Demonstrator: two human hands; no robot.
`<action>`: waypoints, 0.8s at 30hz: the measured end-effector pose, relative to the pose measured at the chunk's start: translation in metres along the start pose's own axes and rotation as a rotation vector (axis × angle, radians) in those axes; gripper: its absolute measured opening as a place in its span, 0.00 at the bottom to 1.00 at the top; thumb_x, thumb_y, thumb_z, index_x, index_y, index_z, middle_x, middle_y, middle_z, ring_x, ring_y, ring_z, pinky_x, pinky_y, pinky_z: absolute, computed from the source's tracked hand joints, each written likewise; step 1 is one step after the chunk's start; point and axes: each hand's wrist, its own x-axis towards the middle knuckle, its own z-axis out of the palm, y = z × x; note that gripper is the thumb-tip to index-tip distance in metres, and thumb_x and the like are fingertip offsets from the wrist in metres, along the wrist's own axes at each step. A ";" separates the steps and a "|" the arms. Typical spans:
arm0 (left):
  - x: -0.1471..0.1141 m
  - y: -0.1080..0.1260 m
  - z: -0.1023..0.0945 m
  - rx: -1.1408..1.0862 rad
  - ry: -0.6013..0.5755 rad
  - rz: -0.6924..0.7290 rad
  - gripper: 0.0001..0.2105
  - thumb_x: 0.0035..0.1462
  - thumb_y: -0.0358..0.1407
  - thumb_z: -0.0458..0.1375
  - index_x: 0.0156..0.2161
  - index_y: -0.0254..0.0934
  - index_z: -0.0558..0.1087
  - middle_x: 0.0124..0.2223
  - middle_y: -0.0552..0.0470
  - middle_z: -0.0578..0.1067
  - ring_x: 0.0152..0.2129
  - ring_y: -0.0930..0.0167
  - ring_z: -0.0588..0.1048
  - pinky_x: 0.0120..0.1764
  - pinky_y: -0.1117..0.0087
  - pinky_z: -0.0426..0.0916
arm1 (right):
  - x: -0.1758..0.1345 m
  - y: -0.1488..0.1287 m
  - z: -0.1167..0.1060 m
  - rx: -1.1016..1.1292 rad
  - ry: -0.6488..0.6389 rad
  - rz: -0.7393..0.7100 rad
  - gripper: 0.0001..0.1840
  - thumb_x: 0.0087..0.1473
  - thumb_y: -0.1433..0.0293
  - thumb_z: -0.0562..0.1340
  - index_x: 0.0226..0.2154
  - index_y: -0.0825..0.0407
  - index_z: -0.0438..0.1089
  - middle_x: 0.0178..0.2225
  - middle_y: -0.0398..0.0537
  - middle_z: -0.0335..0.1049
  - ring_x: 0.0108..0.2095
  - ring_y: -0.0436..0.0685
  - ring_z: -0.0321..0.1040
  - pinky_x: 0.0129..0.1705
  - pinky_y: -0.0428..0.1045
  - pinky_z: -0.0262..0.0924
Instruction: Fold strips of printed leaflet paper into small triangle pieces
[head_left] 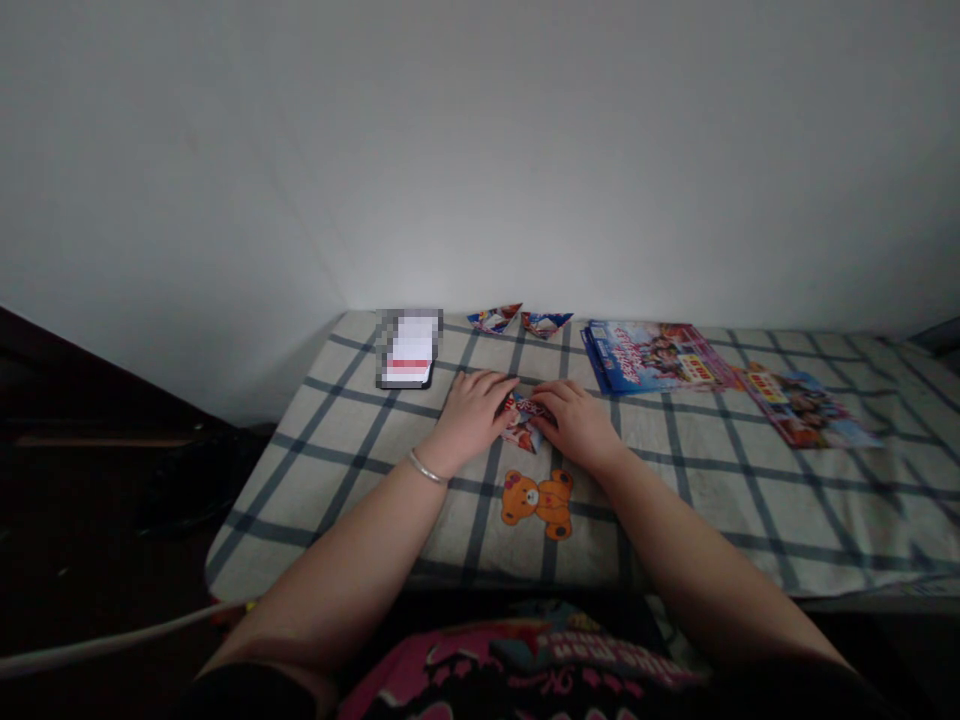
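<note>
A small piece of colourful printed paper (pixel 523 433), partly folded, lies on the checked tablecloth between my hands. From the left, my left hand (pixel 474 412) grips its edge with thumb and fingers; a silver bangle circles that wrist. At the paper's other side, my right hand (pixel 579 420) pinches it, with the fingers curled over the top. The fingers hide parts of the folds. Behind my hands, near the wall, sit two folded paper boats (pixel 496 319) made of similar printed paper.
A phone (pixel 409 350) with a lit, blurred screen lies at the back left. To the right are a stack of printed flyers (pixel 652 355) and a separate flyer (pixel 810 405). The checked tablecloth (pixel 352 480) shows an orange bear picture (pixel 538 503). A white wall (pixel 480 150) stands behind.
</note>
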 end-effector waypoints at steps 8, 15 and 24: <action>0.001 0.000 -0.002 -0.047 -0.046 0.046 0.11 0.58 0.37 0.58 0.46 0.38 0.72 0.56 0.48 0.71 0.56 0.60 0.64 0.59 0.52 0.56 | -0.001 0.006 0.005 0.081 0.042 -0.026 0.11 0.56 0.69 0.62 0.43 0.51 0.72 0.47 0.51 0.71 0.48 0.60 0.65 0.54 0.58 0.60; 0.000 0.002 0.002 -0.061 -0.011 0.092 0.18 0.61 0.36 0.56 0.55 0.39 0.66 0.57 0.47 0.69 0.56 0.61 0.64 0.59 0.53 0.56 | 0.000 0.010 0.007 0.165 0.080 0.009 0.06 0.52 0.73 0.64 0.36 0.51 0.72 0.46 0.53 0.71 0.49 0.61 0.65 0.53 0.60 0.59; 0.003 0.009 -0.007 -0.114 0.011 0.108 0.06 0.61 0.36 0.55 0.40 0.37 0.72 0.40 0.49 0.74 0.42 0.64 0.71 0.49 0.59 0.65 | 0.001 0.007 0.006 0.236 0.056 0.060 0.04 0.55 0.74 0.61 0.36 0.50 0.70 0.36 0.48 0.74 0.41 0.59 0.68 0.47 0.55 0.61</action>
